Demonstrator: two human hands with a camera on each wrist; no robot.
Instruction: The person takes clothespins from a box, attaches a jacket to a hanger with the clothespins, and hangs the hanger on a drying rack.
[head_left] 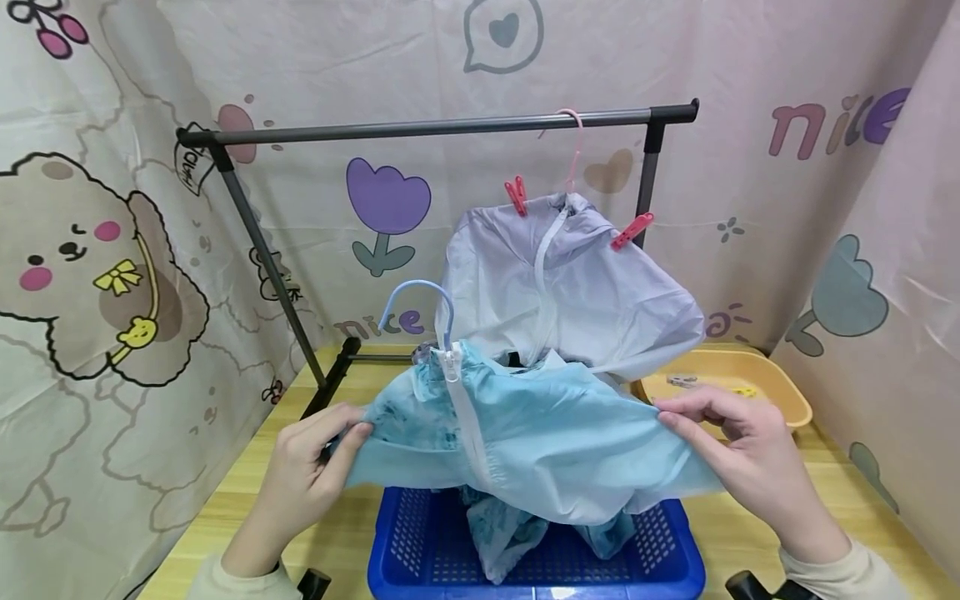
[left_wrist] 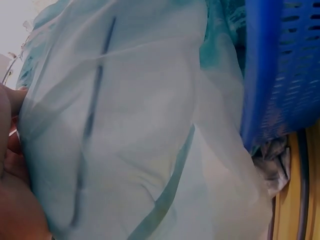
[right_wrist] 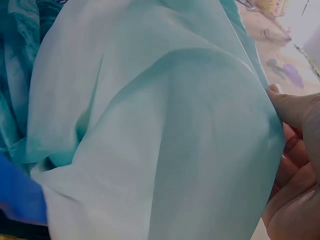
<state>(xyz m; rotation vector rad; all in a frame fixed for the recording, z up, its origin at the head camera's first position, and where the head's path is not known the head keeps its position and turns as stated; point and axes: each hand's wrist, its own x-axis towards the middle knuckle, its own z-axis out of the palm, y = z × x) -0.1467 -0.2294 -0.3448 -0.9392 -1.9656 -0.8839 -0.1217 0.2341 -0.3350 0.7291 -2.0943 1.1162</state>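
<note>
A light blue zip jacket with a white zipper hangs spread between both hands, over the blue basket. A blue hanger has its hook standing out of the jacket's neck. On the left, my left hand pinches one shoulder between thumb and fingers. My right hand pinches the opposite side the same way. Close up in the left wrist view, the pale cloth shows the hanger's dark outline through it. In the right wrist view the thumb presses the cloth's edge.
Behind, a lavender jacket hangs from a dark rack bar on a pink hanger, with red clothespins on its shoulders. A yellow tray stands at right. Blue patterned cloth lies in the basket.
</note>
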